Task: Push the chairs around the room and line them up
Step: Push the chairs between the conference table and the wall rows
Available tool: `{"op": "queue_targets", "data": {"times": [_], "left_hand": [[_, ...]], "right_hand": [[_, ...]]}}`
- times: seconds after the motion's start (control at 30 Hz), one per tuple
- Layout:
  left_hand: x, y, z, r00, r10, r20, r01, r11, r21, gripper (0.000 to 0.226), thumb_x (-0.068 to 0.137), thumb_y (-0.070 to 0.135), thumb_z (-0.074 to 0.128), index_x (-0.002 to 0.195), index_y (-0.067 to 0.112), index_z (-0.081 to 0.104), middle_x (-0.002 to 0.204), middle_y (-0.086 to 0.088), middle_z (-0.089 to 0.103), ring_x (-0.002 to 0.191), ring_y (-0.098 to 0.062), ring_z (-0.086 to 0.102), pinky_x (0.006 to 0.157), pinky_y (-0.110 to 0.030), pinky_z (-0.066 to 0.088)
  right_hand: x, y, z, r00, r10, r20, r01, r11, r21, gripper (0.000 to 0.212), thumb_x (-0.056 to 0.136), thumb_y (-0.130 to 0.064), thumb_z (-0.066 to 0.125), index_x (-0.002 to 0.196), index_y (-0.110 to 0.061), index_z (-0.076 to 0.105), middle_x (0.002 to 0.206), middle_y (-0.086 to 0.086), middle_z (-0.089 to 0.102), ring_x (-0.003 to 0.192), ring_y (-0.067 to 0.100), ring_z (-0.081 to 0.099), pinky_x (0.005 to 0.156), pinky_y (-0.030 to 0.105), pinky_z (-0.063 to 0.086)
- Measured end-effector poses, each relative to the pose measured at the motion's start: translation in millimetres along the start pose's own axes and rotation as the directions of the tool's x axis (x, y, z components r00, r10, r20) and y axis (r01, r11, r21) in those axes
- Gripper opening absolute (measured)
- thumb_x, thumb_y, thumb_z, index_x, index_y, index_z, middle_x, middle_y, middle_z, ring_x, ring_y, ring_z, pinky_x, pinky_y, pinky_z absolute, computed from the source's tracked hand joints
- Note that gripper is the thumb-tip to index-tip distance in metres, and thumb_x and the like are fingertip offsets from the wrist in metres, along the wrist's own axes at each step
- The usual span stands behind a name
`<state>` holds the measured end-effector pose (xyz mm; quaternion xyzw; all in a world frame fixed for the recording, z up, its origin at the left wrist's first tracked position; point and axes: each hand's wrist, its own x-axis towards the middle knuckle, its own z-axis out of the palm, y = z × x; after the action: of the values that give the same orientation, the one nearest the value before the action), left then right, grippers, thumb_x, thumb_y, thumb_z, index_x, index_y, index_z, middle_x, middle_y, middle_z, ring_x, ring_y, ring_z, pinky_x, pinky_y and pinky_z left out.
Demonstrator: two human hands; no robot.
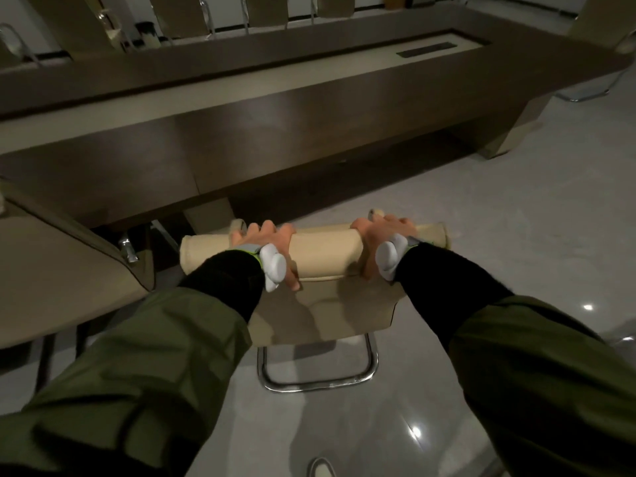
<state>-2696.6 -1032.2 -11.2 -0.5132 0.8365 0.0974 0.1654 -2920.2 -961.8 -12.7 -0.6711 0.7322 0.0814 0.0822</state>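
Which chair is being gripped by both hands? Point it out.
The cream chair straight ahead: the left hand and right hand grip its padded top edge. The chair at left and those beyond the table are untouched.

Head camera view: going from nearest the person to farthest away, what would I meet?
Chrome base loop of the cream chair → both hands, left hand and right hand, gripping the chair's padded backrest top → long brown table → row of chair backs on its far side.
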Motion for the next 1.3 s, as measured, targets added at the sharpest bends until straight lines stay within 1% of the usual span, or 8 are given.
{"op": "queue_targets", "data": {"times": [0.2,0.4,0.57,0.7,0.83,0.97,1.13,1.3], "left_hand": [[46,-21,-24,1.000,0.009,-0.016,-0.009,1.000,0.017,0.102,0.050,0.068,0.081,0.135,0.040,0.033,0.119,0.001,0.040,0.118,-0.028,0.042,0.100,-0.052,0.032],[78,-14,-38,0.999,0.020,-0.045,-0.022,0.999,-0.036,0.094,0.053,0.066,0.080,0.132,0.039,0.037,0.117,0.000,0.043,0.118,-0.030,0.041,0.107,-0.059,0.028],[104,0,-51,0.997,0.002,-0.071,-0.006,0.998,-0.067,0.089,0.057,0.063,0.081,0.131,0.036,0.038,0.115,-0.001,0.041,0.115,-0.030,0.042,0.104,-0.054,0.031],[132,7,-54,0.994,-0.039,-0.106,0.033,0.998,-0.053,0.090,0.054,0.064,0.081,0.129,0.036,0.038,0.112,0.001,0.042,0.113,-0.028,0.044,0.103,-0.054,0.032],[161,14,-62,0.987,-0.086,-0.132,0.080,0.995,-0.056,0.093,0.050,0.066,0.080,0.128,0.039,0.037,0.115,0.001,0.043,0.111,-0.028,0.043,0.100,-0.052,0.033],[183,30,-74,0.983,-0.140,-0.119,0.131,0.988,-0.078,0.094,0.054,0.065,0.078,0.133,0.038,0.035,0.118,0.001,0.043,0.114,-0.028,0.043,0.102,-0.052,0.032],[211,59,-91,0.973,-0.215,-0.078,0.206,0.971,-0.118,0.097,0.053,0.064,0.078,0.135,0.038,0.033,0.116,0.002,0.042,0.114,-0.028,0.042,0.101,-0.051,0.032],[237,83,-104,0.955,-0.287,-0.075,0.275,0.952,-0.135,0.098,0.054,0.063,0.080,0.137,0.036,0.034,0.118,0.001,0.044,0.115,-0.028,0.043,0.100,-0.051,0.032]], "right_hand": [[52,3,-15,0.999,-0.017,0.033,0.016,0.999,0.044,0.071,0.058,-0.045,0.078,0.121,-0.038,0.046,0.115,0.001,0.054,0.114,0.030,0.050,0.105,0.051,0.029],[95,25,-27,0.997,-0.042,0.072,0.039,0.998,0.042,0.079,0.056,-0.048,0.082,0.126,-0.041,0.046,0.121,0.000,0.052,0.112,0.031,0.050,0.098,0.046,0.036],[130,52,-37,0.995,-0.064,0.072,0.064,0.998,0.008,0.088,0.052,-0.052,0.087,0.128,-0.041,0.043,0.122,-0.003,0.053,0.112,0.027,0.052,0.098,0.045,0.038],[160,70,-38,0.994,-0.100,0.045,0.102,0.994,-0.036,0.087,0.053,-0.051,0.087,0.127,-0.042,0.042,0.122,-0.002,0.052,0.113,0.028,0.053,0.098,0.046,0.041],[196,91,-43,0.987,-0.153,0.041,0.154,0.988,-0.026,0.084,0.055,-0.057,0.083,0.127,-0.043,0.040,0.125,-0.002,0.050,0.114,0.029,0.051,0.098,0.047,0.039],[225,115,-56,0.974,-0.220,0.064,0.222,0.974,-0.040,0.088,0.055,-0.058,0.083,0.131,-0.041,0.041,0.129,-0.001,0.049,0.120,0.031,0.048,0.099,0.049,0.036],[259,147,-73,0.955,-0.273,0.119,0.282,0.958,-0.058,0.095,0.046,-0.053,0.084,0.131,-0.041,0.042,0.121,-0.001,0.049,0.117,0.029,0.049,0.098,0.049,0.036],[289,179,-82,0.924,-0.362,0.126,0.368,0.929,-0.033,0.086,0.054,-0.049,0.082,0.129,-0.039,0.042,0.115,-0.003,0.048,0.112,0.027,0.048,0.097,0.048,0.034]]}}
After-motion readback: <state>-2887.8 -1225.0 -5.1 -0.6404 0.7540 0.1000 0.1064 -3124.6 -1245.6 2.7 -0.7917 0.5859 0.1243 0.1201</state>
